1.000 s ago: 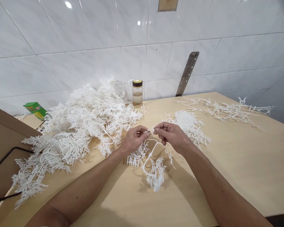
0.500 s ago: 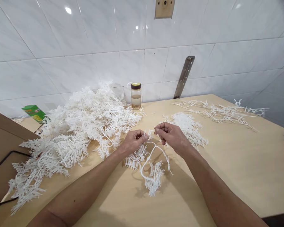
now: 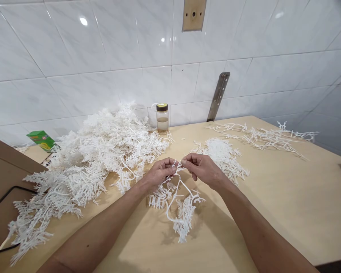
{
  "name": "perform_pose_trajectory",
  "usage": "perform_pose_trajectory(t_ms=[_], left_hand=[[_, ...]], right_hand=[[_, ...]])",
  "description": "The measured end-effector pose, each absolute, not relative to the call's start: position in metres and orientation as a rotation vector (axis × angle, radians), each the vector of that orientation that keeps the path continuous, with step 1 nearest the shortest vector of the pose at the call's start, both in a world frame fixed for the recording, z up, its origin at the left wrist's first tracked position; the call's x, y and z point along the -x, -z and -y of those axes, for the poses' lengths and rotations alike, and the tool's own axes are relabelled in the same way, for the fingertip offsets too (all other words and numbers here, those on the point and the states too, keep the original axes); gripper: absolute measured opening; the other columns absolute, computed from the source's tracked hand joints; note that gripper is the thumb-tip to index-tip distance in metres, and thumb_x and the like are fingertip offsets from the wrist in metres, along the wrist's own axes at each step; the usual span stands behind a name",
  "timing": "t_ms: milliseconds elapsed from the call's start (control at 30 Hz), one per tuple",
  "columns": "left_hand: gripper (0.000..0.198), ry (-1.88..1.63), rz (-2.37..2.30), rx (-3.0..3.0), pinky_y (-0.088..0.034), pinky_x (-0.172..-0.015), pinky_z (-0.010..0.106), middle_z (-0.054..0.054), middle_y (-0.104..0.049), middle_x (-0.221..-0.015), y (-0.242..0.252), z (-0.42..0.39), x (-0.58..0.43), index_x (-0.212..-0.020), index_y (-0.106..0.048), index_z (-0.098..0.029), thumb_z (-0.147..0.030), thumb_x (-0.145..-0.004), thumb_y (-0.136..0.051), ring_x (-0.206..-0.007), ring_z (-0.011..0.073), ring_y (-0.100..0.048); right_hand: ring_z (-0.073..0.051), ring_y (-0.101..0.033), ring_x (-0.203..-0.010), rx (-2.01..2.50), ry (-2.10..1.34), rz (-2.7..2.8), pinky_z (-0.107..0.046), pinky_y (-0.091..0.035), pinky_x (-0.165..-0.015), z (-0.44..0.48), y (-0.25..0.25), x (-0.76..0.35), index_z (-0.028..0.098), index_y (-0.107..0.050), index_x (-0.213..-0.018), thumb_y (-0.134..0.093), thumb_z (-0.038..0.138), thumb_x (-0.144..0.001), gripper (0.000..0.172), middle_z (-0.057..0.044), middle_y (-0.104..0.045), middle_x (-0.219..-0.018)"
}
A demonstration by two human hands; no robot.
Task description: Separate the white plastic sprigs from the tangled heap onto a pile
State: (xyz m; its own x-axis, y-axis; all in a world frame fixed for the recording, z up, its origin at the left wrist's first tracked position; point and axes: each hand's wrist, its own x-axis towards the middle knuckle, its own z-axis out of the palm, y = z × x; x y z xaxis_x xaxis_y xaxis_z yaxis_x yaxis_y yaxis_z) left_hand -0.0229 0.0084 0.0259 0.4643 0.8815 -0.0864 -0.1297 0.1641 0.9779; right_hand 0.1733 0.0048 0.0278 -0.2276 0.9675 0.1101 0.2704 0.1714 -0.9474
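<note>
My left hand [image 3: 162, 173] is closed, pinching a white plastic branch [image 3: 170, 204] by its upper end between thumb and fingers. From that grip the branch hangs over the table, its curved bare stems ending in dense needle-like tufts. Close on the right, my right hand [image 3: 199, 167] is closed too, thumb and forefinger pinched at small white twigs by the left fingertips. Just behind the right hand lies a pile of small white sprigs [image 3: 221, 153]. To the left of my left hand spreads a large heap of feathery white branches [image 3: 102, 144].
Bare white stems [image 3: 261, 136] lie at the table's back right. A lidded jar of liquid [image 3: 162, 121] stands near the tiled wall. On the left are a green packet [image 3: 41, 140], a cardboard box [image 3: 8, 174] and a black cord [image 3: 8, 195]. A metal bracket [image 3: 218, 96] leans by the wall.
My right hand has moved left, up against the left fingertips. A tuft now shows on the hanging branch's right stem. The whole view has shifted slightly.
</note>
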Motion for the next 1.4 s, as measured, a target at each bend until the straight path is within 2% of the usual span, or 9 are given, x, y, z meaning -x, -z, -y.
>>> perform_pose_trajectory(t_ms=[167, 433, 633, 767, 967, 1033, 1167, 1400], left_hand=[[0.036, -0.889, -0.811, -1.278, -0.039, -0.059, 0.021, -0.001, -0.057, -0.076, -0.026, -0.007, 0.021, -0.088, -0.064, -0.015, -0.042, -0.071, -0.080, -0.062, 0.0071, -0.050], [0.034, -0.920, -0.931, -1.424, -0.029, -0.051, 0.021, -0.003, -0.051, -0.065, -0.021, -0.010, 0.024, -0.081, -0.064, -0.013, -0.046, -0.076, -0.074, -0.053, 0.0061, -0.039], [0.028, -0.977, -0.912, -1.566, -0.040, -0.066, 0.025, 0.002, -0.061, -0.078, -0.016, -0.013, 0.024, -0.085, -0.065, -0.013, -0.040, -0.081, -0.069, -0.071, 0.0119, -0.053], [0.027, -0.985, -0.938, -1.553, -0.038, -0.063, 0.024, 0.000, -0.056, -0.074, -0.013, -0.014, 0.024, -0.084, -0.061, -0.014, -0.041, -0.082, -0.066, -0.066, 0.0100, -0.048], [0.037, -0.892, -0.911, -1.523, -0.033, -0.057, 0.023, -0.001, -0.053, -0.071, -0.015, -0.012, 0.023, -0.084, -0.061, -0.013, -0.050, -0.080, -0.067, -0.061, 0.0080, -0.043], [0.039, -0.893, -0.901, -1.502, -0.034, -0.056, 0.023, -0.001, -0.054, -0.071, -0.017, -0.011, 0.022, -0.086, -0.063, -0.013, -0.051, -0.078, -0.069, -0.060, 0.0080, -0.043], [0.039, -0.890, -0.916, -1.449, -0.034, -0.054, 0.022, -0.002, -0.052, -0.068, -0.019, -0.010, 0.021, -0.085, -0.063, -0.013, -0.051, -0.076, -0.071, -0.059, 0.0079, -0.044], [0.041, -0.846, -0.937, -1.330, -0.032, -0.045, 0.020, -0.005, -0.045, -0.061, -0.021, -0.008, 0.020, -0.075, -0.055, -0.016, -0.054, -0.075, -0.071, -0.049, 0.0055, -0.038]], right_hand=[[-0.010, -0.049, -0.046, 1.240, -1.091, 1.657, -0.023, -0.039, -0.045, -0.005, -0.027, -0.174, 0.019, -0.065, -0.079, -0.060, 0.053, -0.085, 0.035, 0.002, -0.055, -0.062], [-0.010, -0.050, -0.046, 1.259, -1.112, 1.724, -0.024, -0.039, -0.047, -0.003, -0.031, -0.173, 0.019, -0.068, -0.080, -0.058, 0.052, -0.087, 0.036, 0.002, -0.054, -0.057], [-0.011, -0.050, -0.048, 1.247, -1.123, 1.754, -0.024, -0.041, -0.048, -0.002, -0.032, -0.173, 0.018, -0.070, -0.081, -0.058, 0.049, -0.087, 0.034, 0.002, -0.053, -0.057], [-0.011, -0.052, -0.049, 1.252, -1.139, 1.781, -0.025, -0.044, -0.049, -0.003, -0.033, -0.177, 0.019, -0.071, -0.080, -0.058, 0.049, -0.088, 0.034, 0.001, -0.056, -0.062], [-0.012, -0.057, -0.059, 1.238, -1.127, 1.627, -0.028, -0.051, -0.052, -0.005, -0.034, -0.180, 0.019, -0.072, -0.101, -0.064, 0.048, -0.084, 0.034, -0.003, -0.065, -0.082], [-0.012, -0.057, -0.059, 1.219, -1.135, 1.651, -0.028, -0.052, -0.052, -0.005, -0.033, -0.178, 0.018, -0.072, -0.095, -0.063, 0.049, -0.085, 0.033, -0.004, -0.065, -0.083], [-0.011, -0.056, -0.052, 1.227, -1.120, 1.727, -0.026, -0.049, -0.051, -0.004, -0.032, -0.172, 0.017, -0.070, -0.084, -0.062, 0.049, -0.085, 0.033, -0.001, -0.061, -0.072], [-0.012, -0.059, -0.048, 1.328, -0.966, 1.787, -0.025, -0.044, -0.051, -0.003, -0.035, -0.173, 0.018, -0.064, -0.076, -0.056, 0.048, -0.089, 0.034, 0.003, -0.056, -0.060]])
